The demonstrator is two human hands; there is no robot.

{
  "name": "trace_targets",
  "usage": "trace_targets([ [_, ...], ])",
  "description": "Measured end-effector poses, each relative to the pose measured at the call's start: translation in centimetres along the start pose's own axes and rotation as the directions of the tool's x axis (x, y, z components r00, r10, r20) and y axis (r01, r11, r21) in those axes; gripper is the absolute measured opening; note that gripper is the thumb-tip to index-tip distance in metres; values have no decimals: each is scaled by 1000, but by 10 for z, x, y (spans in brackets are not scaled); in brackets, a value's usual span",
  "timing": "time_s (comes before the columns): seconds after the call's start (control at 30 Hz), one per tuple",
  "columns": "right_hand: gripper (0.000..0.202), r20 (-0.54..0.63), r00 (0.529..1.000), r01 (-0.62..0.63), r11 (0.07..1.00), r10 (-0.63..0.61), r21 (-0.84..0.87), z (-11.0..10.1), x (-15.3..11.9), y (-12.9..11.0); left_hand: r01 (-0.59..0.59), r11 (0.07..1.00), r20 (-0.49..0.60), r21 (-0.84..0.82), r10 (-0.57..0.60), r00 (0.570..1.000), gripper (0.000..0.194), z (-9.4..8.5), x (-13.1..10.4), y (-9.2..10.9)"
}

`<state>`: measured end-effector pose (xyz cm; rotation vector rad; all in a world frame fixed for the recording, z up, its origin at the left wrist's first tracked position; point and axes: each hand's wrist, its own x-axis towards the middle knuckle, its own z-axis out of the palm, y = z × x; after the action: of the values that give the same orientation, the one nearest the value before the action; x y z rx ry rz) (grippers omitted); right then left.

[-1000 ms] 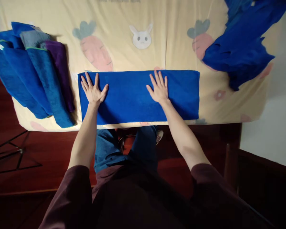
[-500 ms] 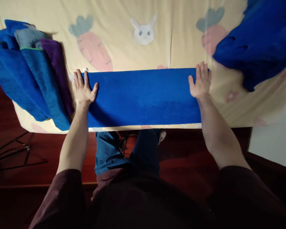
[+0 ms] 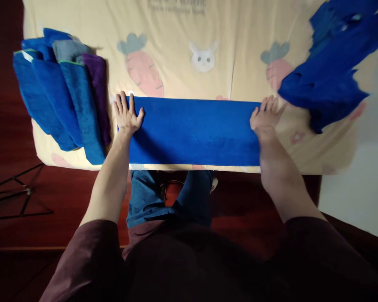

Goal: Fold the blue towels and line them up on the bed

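A blue towel (image 3: 195,130), folded into a long flat strip, lies along the near edge of the bed-like surface. On its left end rests my left hand (image 3: 127,116), palm down with the fingers spread. My right hand (image 3: 266,115) lies over the towel's right end, its fingers apart and partly foreshortened, slightly blurred. Neither hand has anything gripped in it. A small white tag (image 3: 131,92) shows at the towel's far left edge, just beyond my left fingers.
Folded blue, grey and purple towels (image 3: 64,96) lie bunched at the left. A crumpled blue cloth heap (image 3: 326,79) sits at the far right. Underneath is a yellow sheet (image 3: 182,33) with carrot and rabbit prints. Black stand legs (image 3: 27,191) are on the floor at left.
The view has shifted, so the left things appear farther right. My right hand has tilted, its fingers now looking shorter at the towel's end. My left hand stays flat on the towel.
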<state>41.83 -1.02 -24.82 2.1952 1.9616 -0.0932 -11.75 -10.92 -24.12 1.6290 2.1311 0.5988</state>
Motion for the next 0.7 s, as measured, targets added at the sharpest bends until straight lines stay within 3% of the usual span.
trace_targets([
  [0.07, 70, -35, 999, 42, 998, -41, 40, -18, -6, -28, -38, 999, -28, -12, 38, 999, 90, -3, -7, 18],
  [0.17, 73, -174, 953, 275, 948, -246, 164, -40, -43, -93, -174, 984, -11, -27, 173, 985, 83, 10, -36, 59],
  [0.27, 72, -189, 890, 455, 844, -416, 284, -38, -110, -165, -318, 947, 81, -41, 320, 944, 71, 47, -79, 96],
  [0.37, 67, -87, 861, 493, 780, -501, 384, -16, -168, -213, -346, 936, 155, -57, 351, 923, 67, 89, -115, 111],
  [0.5, 64, -55, 872, 456, 767, -486, 451, 3, -188, -225, -319, 947, 130, -30, 320, 938, 65, 112, -127, 109],
  [0.6, 64, -54, 872, 451, 755, -487, 475, 0, -182, -217, -335, 942, 115, -15, 334, 935, 64, 108, -124, 107],
  [0.7, 66, -54, 860, 468, 744, -507, 476, -5, -180, -203, -328, 945, 114, 0, 326, 938, 65, 93, -128, 102],
])
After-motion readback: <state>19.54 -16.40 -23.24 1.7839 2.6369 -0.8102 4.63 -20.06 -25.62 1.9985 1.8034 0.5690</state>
